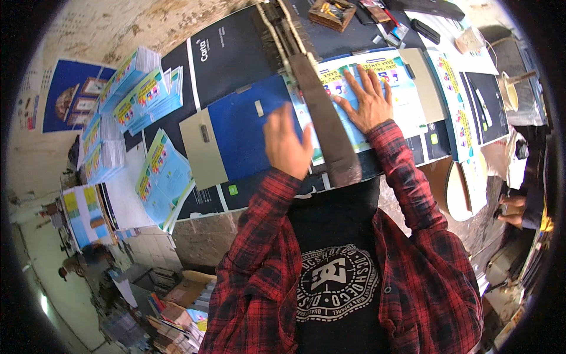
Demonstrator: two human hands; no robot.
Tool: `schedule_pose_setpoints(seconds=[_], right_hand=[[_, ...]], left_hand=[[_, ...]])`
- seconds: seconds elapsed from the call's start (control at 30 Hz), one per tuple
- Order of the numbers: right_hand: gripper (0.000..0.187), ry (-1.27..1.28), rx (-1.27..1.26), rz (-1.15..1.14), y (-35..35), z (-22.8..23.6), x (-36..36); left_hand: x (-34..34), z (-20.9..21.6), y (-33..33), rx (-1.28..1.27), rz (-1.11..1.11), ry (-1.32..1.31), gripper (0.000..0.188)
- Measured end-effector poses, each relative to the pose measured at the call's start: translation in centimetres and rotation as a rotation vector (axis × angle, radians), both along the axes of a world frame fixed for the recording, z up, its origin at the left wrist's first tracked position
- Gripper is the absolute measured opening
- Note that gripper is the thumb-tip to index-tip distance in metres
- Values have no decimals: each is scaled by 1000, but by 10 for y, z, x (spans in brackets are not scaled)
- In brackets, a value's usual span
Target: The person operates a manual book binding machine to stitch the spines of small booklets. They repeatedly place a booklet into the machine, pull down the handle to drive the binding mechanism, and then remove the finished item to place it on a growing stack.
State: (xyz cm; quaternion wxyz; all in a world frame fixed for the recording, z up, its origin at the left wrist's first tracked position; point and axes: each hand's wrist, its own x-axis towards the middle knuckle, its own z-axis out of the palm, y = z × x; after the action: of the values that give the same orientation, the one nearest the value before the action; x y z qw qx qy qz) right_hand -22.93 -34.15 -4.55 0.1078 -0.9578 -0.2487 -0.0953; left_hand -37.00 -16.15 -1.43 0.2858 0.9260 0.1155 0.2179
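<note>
both hands reach forward: right hand (368,100) lies flat, fingers spread, grip open on the printed sheet (377,82); left hand (287,144), at its 8 o'clock, blurred, fingers extended, holds nothing over the blue folder (247,127).

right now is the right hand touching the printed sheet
Touching: the head view shows the right hand pressed flat, fingers spread, on the printed sheet.

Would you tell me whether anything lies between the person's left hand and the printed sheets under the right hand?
Yes. A long brown cutter arm crosses the sheets diagonally, separating the left hand from the right hand, which is pressed flat on them.
</note>
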Motion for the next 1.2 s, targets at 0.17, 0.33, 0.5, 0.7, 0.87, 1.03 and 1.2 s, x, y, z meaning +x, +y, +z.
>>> schedule_pose_setpoints(seconds=[0.17, 0.33, 0.5, 0.7, 0.87, 1.03, 1.2], right_hand=[[71, 4, 17, 39, -8, -5, 8], [73, 0, -5, -14, -80, -18, 61], [79, -119, -78, 154, -99, -7, 78], [56, -121, 293, 397, 19, 195, 20], [56, 27, 2, 605, 74, 220, -55], [95, 37, 49, 353, 57, 132, -99], [100, -11, 207, 318, 55, 82, -117]], left_hand=[[-22, -27, -23, 254, -74, 159, 71], [-19, -34, -23, 203, -41, 140, 70], [-20, -36, -23, 188, -51, 148, 70], [-19, -39, -23, 205, -35, 155, 69], [-19, -38, -20, 211, -20, 188, 71], [-20, -28, -23, 224, -51, 187, 70], [-21, -36, -25, 236, -22, 121, 74]])
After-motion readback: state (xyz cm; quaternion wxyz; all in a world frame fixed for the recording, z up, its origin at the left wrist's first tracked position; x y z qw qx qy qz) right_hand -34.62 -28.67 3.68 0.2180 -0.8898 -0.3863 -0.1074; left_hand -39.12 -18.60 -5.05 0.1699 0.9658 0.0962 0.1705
